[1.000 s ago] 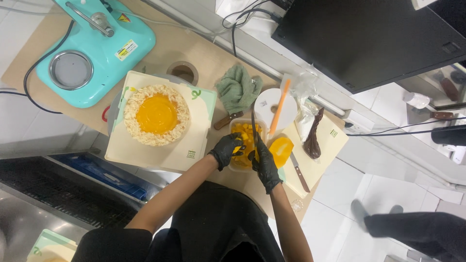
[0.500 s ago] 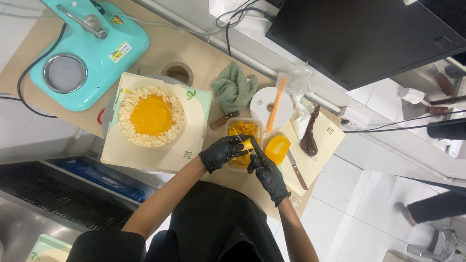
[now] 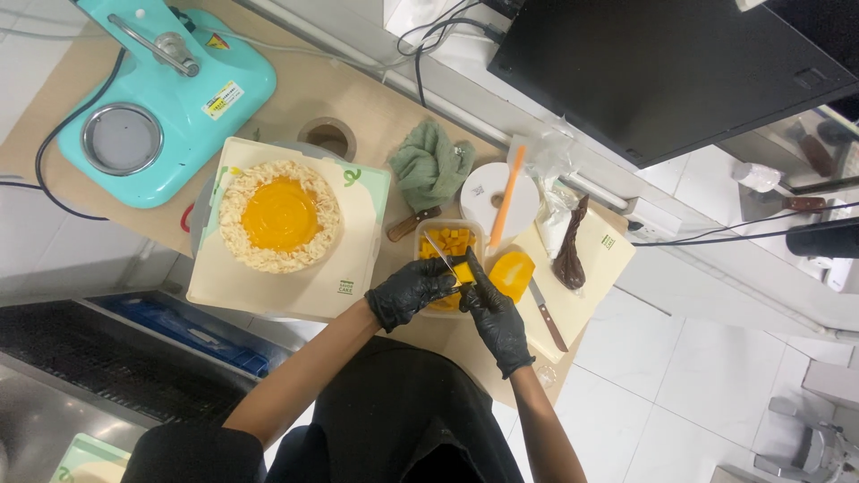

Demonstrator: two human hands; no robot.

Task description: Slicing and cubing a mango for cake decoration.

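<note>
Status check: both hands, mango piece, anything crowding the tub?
Left hand and right hand, black-gloved, pinch a mango piece over the tub of mango cubes. Mango half and knife close at right.

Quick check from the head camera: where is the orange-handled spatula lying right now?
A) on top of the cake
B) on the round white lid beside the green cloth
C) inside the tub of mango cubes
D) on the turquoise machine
B: the orange-handled spatula lies across the round white lid, just right of the green cloth; the cake, the tub of mango cubes and the turquoise machine carry no spatula.
</note>
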